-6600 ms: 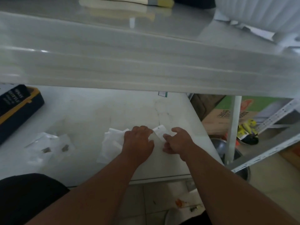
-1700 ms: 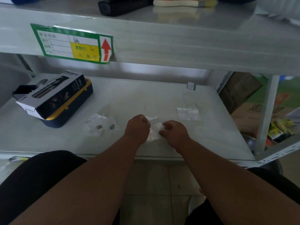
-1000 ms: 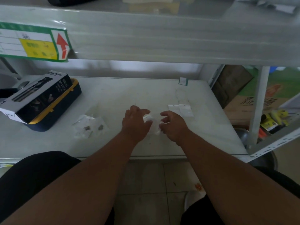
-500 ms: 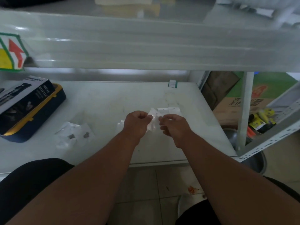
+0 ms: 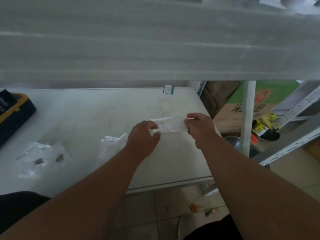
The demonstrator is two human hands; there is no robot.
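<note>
- While both hands were raised over the shelf point(image 5: 103, 115), where was the small clear bag point(image 5: 170, 126)?
- It hung stretched between them, right of the frame's centre, just above the pale shelf surface. I could not tell whether its lower edge touched the shelf.
- Which way did it run?
- Its long axis ran left to right across the frame, tipped slightly so that the right end sat higher than the left.
- How did the left hand point(image 5: 143, 137) have it?
- The fingers point(image 5: 154, 125) were curled in close to the thumb, pinching the bag's left end, with the back of the hand towards the camera.
- And the right hand point(image 5: 201, 129)?
- It pinched the right end the same way. Its fingertips point(image 5: 190, 116) closed tightly on the upper right corner, so the bag lay wholly between the two hands with only its ends covered.
- Was there a seal or header?
- A white strip point(image 5: 161, 119) showed just above the bag's left half. I could not tell whether it belonged to the held bag or to another one lying under it.
- What else lay nearby?
- Some loose bags point(image 5: 112, 144) lay just left of the left wrist. Bags with metal bits point(image 5: 41, 156) lay at the lower left, and a blue and yellow box point(image 5: 15, 116) sat at the left edge. A green-edged tag point(image 5: 168, 89) stood at the back of the shelf.
</note>
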